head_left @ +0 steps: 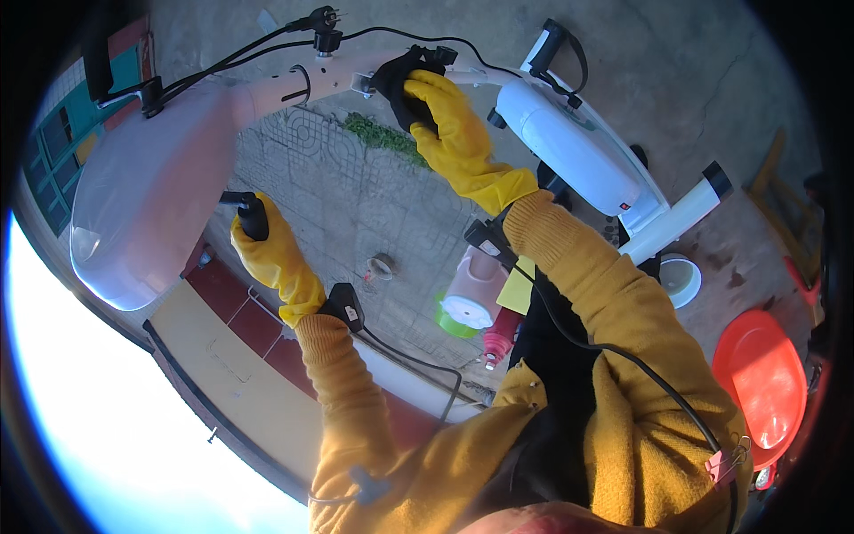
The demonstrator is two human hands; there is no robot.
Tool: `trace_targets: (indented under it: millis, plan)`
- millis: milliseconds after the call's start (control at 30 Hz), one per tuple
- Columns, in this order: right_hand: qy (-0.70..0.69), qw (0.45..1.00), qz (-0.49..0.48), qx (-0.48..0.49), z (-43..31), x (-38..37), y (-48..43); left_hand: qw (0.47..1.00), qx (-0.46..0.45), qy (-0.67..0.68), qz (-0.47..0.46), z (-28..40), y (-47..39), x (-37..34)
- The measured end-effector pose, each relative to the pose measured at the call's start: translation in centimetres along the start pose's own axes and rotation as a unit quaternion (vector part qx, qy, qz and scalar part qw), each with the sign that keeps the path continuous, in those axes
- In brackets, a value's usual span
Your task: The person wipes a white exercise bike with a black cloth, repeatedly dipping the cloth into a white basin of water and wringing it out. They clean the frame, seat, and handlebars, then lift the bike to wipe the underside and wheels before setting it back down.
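A pink and white exercise bike (pixel 160 180) stretches across the upper view, its rounded flywheel housing at the left. My left hand (pixel 270 247), in a yellow rubber glove, is closed around a black pedal or crank handle (pixel 253 218) beside the housing. In a matching glove, my right hand (pixel 450 127) presses a black cloth (pixel 393 80) against the bike's frame tube near a black knob (pixel 446 55). The cloth partly hides the tube. A black power cord with plug (pixel 323 19) runs along the top of the bike.
A pink container (pixel 470 287), a green basin (pixel 448 320) and a pink bottle (pixel 499 337) stand on the paving. Farther right are a white bucket (pixel 680 280) and a red plastic stool (pixel 760 387). A small round pot (pixel 381 266) sits on the ground.
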State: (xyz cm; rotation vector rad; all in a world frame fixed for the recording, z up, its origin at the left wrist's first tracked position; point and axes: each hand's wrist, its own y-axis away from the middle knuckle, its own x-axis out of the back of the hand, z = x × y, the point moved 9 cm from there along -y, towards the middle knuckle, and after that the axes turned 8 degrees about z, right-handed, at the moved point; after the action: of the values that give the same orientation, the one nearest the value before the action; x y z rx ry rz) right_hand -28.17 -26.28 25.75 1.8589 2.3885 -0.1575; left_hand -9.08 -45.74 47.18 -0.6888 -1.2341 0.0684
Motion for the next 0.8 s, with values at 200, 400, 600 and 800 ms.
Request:
trace_targets:
  millis: [200,400,600,800]
  plan:
    - [0.141,0.984,-0.101,-0.034,6.6,-5.3,-3.0,0.999,0.016,0.027,-0.021,-0.2,-0.1,-0.1]
    - [0.167,0.980,-0.104,0.026,10.1,-0.3,0.1,0.999,0.014,0.047,-0.022,-0.8,-0.4,-0.2]
    - [0.056,0.985,0.075,-0.147,11.2,7.6,4.3,0.999,-0.004,0.039,0.004,-0.6,-0.2,0.2]
    - [0.074,0.990,0.028,-0.117,17.9,0.9,0.2,0.996,0.012,0.088,0.007,-0.2,0.2,0.3]
